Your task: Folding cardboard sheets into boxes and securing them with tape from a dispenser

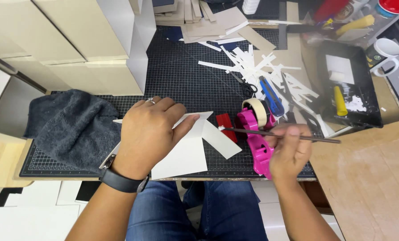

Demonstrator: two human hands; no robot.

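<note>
White card: a folded white cardboard piece [188, 147] with angled flaps is lying on the black gridded cutting mat [181, 76] at the near edge of the table, partly under the left hand.
Left hand: the left hand [148, 134], wearing a ring and a dark wristwatch, is pressing flat on the card, fingers spread and resting on it rather than curled around anything.
Right hand: the right hand [288, 149] is pinching a thin dark-handled brush [280, 135] between its fingers, the pale tip pointing toward the card's right flap.
Handling: the card is looking light and fairly stiff, likely to crease along its folds; holding it flat by the middle panel, as the left hand is doing, seems the steadiest place.
Brush handling: the brush is looking slender and light, best held along the handle.
Nearby: a bright pink tape dispenser [257, 134] with a roll of beige tape is sitting just beside the right hand; a small red rectangle [226, 126] is lying between card and dispenser; a dark grey towel [70, 127] is lying to the left; white paper strips [271, 73] are scattered farther back.
</note>
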